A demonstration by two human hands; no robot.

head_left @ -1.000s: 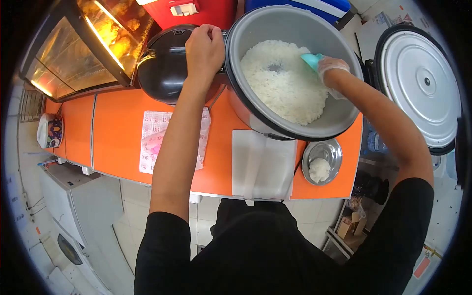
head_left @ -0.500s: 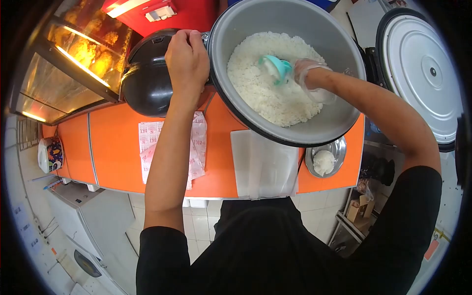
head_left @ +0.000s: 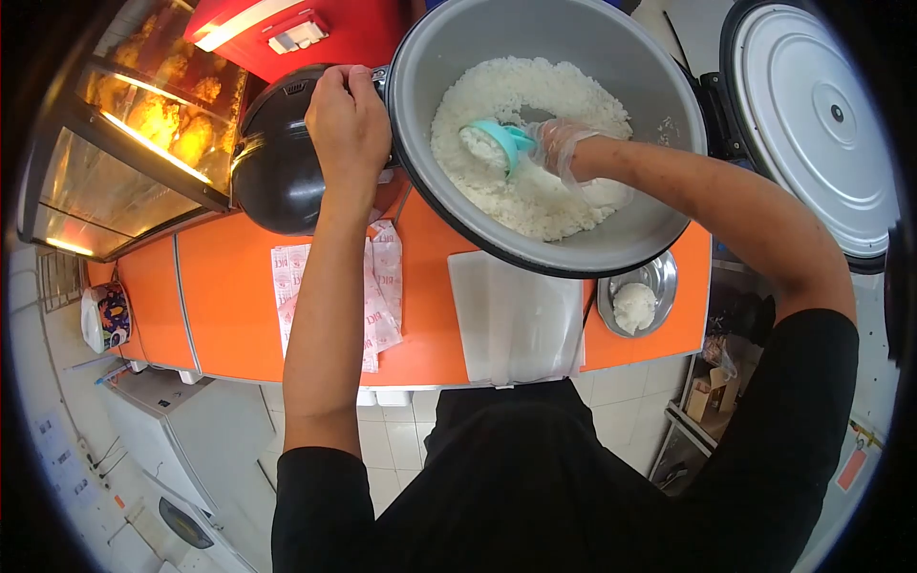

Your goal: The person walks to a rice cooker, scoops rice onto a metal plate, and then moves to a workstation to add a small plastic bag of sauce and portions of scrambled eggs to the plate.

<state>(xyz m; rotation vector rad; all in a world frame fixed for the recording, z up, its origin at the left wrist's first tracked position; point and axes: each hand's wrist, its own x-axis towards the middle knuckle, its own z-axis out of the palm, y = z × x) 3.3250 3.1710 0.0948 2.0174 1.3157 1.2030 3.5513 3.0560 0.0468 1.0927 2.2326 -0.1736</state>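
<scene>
A big rice cooker (head_left: 669,81) stands open, its grey inner pot partly filled with white rice (head_left: 544,81). My left hand (head_left: 349,119) is closed around the handle on the cooker's left side. Inside the pot, my right hand (head_left: 564,148), in a clear plastic glove, grips a turquoise scoop (head_left: 516,139). Rice fills the scoop's cup, which faces left. Behind the scoop a hollow in the rice bares some of the pot's grey bottom. Below the cooker's right edge sits a metal bowl (head_left: 665,275) holding a rounded lump of rice (head_left: 634,307).
Printed paper wrappers (head_left: 384,286) and clear plastic sheets (head_left: 506,320) lie on the orange counter (head_left: 234,306). The cooker's lid (head_left: 812,95) hangs open at right. A black rounded appliance (head_left: 282,153), a lit fried-food cabinet (head_left: 124,162) and a red box (head_left: 258,24) stand left.
My right hand has drawn the scoop left through the rice, and its cup now holds a heap. A hollow has opened behind it. My left hand keeps its hold on the handle.
</scene>
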